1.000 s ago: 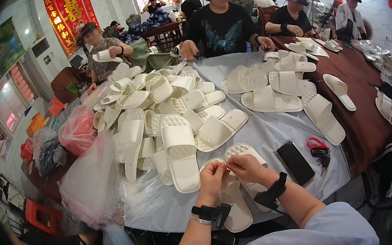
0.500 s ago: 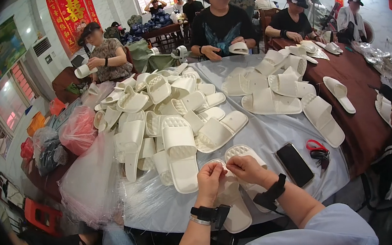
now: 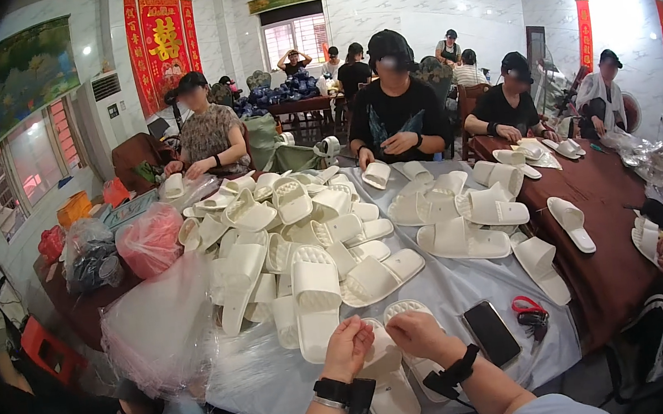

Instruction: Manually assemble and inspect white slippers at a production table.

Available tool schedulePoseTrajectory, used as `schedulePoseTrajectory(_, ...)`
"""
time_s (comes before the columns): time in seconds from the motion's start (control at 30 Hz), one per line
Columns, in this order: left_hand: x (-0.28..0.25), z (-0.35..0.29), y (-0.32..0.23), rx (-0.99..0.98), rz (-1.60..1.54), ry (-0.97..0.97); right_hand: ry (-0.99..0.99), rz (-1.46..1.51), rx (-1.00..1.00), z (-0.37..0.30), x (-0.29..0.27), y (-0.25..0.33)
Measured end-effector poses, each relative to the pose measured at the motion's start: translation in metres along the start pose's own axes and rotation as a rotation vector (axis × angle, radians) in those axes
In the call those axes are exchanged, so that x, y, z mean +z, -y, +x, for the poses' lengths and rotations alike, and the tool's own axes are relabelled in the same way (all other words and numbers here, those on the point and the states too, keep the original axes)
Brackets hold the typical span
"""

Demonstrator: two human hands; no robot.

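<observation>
I can see the left hand [image 3: 350,347] and the right hand [image 3: 418,334] close together but apart, both with fingers curled in and tips bunched, and I can't tell if they pinch something tiny. Right under them, the left slipper [image 3: 395,404] and the right slipper [image 3: 426,376], both white, lie side by side on the worktop [image 3: 447,285]. A black phone [image 3: 492,334] lies to their right, and a big heap of white slippers [image 3: 292,203] sits farther off, to the left.
</observation>
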State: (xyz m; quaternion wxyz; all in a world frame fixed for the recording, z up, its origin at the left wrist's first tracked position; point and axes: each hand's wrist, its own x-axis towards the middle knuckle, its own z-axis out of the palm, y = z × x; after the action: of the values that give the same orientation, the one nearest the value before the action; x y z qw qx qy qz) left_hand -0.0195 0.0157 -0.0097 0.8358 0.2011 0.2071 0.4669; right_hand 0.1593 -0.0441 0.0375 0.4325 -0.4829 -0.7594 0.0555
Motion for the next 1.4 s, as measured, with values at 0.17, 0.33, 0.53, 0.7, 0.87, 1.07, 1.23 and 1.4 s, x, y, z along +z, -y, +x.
schedulePoseTrajectory(0.17,0.01,-0.012,0.006,0.077,0.13,-0.043,-0.019,-0.106,0.024,-0.014,-0.008,-0.017)
schedulePoseTrajectory(0.33,0.025,-0.019,0.026,0.274,0.612,-0.112,-0.004,-0.088,0.059,-0.017,-0.006,-0.018)
schedulePoseTrajectory(0.53,0.034,-0.02,0.019,0.297,0.683,-0.23,0.031,0.048,0.046,-0.019,-0.003,-0.041)
schedulePoseTrajectory(0.7,0.027,-0.011,0.01,0.314,0.475,-0.191,0.124,0.194,0.154,-0.011,-0.02,-0.022)
schedulePoseTrajectory(0.87,0.033,-0.007,0.02,0.302,0.507,-0.183,0.027,-0.068,-0.051,-0.016,-0.028,-0.009)
schedulePoseTrajectory(1.07,0.03,-0.015,0.016,0.354,0.508,-0.175,0.209,-0.24,0.078,-0.053,-0.039,0.03)
schedulePoseTrajectory(1.23,0.033,-0.024,0.007,0.365,0.368,-0.113,0.433,-0.439,0.361,-0.04,-0.02,0.029)
schedulePoseTrajectory(1.4,0.019,-0.052,-0.002,0.481,0.712,-0.331,0.392,-0.362,0.351,-0.037,-0.007,0.017)
